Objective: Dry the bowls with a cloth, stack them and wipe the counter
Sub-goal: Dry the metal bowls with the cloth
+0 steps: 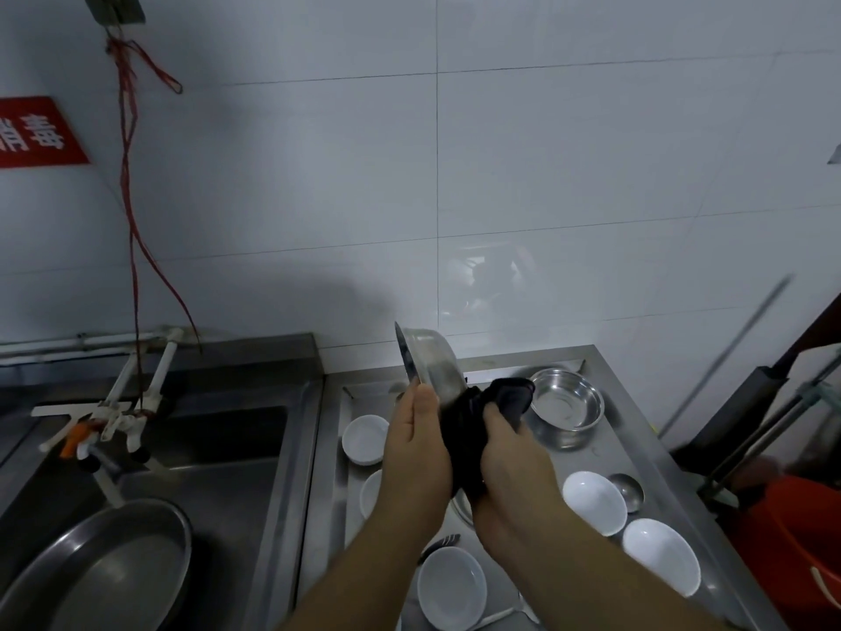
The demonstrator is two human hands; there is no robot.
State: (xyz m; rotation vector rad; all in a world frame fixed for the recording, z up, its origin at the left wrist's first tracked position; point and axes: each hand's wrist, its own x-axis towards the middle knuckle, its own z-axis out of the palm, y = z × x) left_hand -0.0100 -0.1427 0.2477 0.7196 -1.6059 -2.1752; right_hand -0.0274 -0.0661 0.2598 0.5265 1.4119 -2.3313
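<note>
My left hand (416,441) grips the rim of a steel bowl (428,359), held on edge above the counter (637,430). My right hand (509,453) clutches a black cloth (487,412) pressed against the bowl's outside. Behind them at the back right, a steel bowl (566,403) sits upright inside another one. Several white bowls lie on the counter: one (364,439) at the left, one (594,503) and one (660,555) at the right, one (450,587) near the front.
A sink (218,448) with a tap (104,425) lies to the left, a large steel pan (100,571) in it. A small steel ladle (628,491) and spoons rest on the counter. A red bucket (801,530) stands at the right, with mop handles.
</note>
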